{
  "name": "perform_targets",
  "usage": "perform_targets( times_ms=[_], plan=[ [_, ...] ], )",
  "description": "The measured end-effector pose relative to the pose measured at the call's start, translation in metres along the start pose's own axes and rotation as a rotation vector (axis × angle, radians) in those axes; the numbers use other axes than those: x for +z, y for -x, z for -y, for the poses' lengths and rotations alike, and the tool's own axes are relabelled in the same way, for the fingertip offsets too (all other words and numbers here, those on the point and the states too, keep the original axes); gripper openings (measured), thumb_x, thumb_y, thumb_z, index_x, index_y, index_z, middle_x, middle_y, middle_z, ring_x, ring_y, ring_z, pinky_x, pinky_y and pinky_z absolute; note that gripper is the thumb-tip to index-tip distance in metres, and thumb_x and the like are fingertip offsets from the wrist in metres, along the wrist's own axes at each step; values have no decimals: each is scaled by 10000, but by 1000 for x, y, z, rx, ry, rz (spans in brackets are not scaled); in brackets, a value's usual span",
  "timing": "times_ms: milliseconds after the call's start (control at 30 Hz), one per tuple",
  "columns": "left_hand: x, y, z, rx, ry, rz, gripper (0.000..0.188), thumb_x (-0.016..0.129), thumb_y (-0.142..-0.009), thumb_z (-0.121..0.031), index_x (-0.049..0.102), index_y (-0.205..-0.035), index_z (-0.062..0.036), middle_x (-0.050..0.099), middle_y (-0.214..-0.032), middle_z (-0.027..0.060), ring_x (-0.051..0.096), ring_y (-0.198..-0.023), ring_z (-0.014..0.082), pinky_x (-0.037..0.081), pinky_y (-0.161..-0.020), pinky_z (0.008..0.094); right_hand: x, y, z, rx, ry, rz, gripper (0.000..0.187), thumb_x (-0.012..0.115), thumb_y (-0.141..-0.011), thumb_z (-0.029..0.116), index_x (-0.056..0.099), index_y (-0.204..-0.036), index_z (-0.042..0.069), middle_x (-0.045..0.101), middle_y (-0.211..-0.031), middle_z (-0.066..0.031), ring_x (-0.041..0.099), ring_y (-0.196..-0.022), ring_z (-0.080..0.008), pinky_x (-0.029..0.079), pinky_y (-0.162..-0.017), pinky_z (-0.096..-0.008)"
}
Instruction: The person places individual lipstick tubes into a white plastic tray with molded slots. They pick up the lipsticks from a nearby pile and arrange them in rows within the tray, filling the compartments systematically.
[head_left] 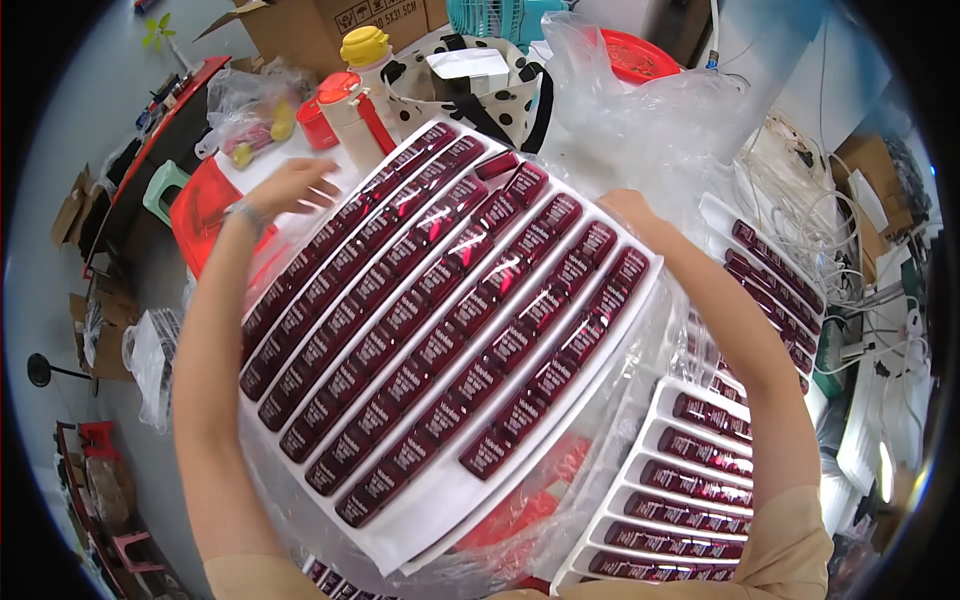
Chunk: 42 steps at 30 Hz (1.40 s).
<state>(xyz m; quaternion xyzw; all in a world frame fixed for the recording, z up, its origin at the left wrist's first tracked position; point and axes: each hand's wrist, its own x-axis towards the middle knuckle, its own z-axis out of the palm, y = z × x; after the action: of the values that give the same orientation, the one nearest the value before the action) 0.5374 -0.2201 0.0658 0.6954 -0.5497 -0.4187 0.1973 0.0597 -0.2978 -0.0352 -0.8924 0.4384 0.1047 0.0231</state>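
A white tray [625, 345] takes up the middle of the view, tilted so that its rows run from near left to far right. Small glossy dark-red containers with pale print [430, 345] fill its grooves; whether they are bottles or boxes I cannot tell. At the far edge one container [497, 165] lies out of line with its row. My left hand [292, 187] is off the tray's far left edge, fingers stretched and apart, holding nothing. At the far right corner my right hand [632, 212] grips the tray's rim, its fingertips partly hidden.
A second filled white tray [640, 440] lies at the near right, and another [715, 215] stands behind my right forearm. Clear plastic [640, 130] is heaped at the back. Beyond the tray are a flask [355, 115], a spotted bag [415, 95] and a red stool [200, 215].
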Motion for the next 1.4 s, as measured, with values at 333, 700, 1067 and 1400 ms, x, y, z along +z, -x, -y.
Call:
perform_targets(
  times_ms=[333, 700, 1067, 1400],
  plan=[
    [7, 261, 142, -109, 70, -402, 575, 526, -946, -419, 459, -1354, -21, 545, -1275, 79, 531, -1069, 130, 464, -828, 308, -33, 174, 68, 394, -1365, -272, 562, 338, -1001, 474, 612, -1078, -11, 677, -842, -101, 330, -392, -73, 252, -375, -222],
    [74, 274, 249, -102, -626, -1052, 151, 628, -811, -151, 667, -852, -10, 648, -822, 174, 619, -754, 341, 489, -704, 454, -7, 184, 46, 417, -1241, -414, 459, 488, -958, 445, 630, -1043, 17, 579, -665, -43, 363, -382, -46, 252, -357, -205],
    [126, 228, 93, -35, 102, -1112, 561, 652, -777, -527, 608, -1133, -95, 474, -1237, 212, 407, -1199, 411, 395, -945, 520, -44, 134, 42, 487, -1003, -247, 544, 562, -873, 588, 607, -760, 58, 383, -478, 40, 334, -327, -52, 203, -309, -236],
    [111, 218, 73, 523, 544, -1262, 320, 724, -792, -127, 524, -1007, 0, 660, -900, 146, 642, -777, 221, 499, -718, 344, -67, 105, 60, 264, -1664, -120, 276, 641, -889, 296, 652, -893, 20, 621, -685, -24, 487, -422, -93, 368, -369, -222]
  ],
)
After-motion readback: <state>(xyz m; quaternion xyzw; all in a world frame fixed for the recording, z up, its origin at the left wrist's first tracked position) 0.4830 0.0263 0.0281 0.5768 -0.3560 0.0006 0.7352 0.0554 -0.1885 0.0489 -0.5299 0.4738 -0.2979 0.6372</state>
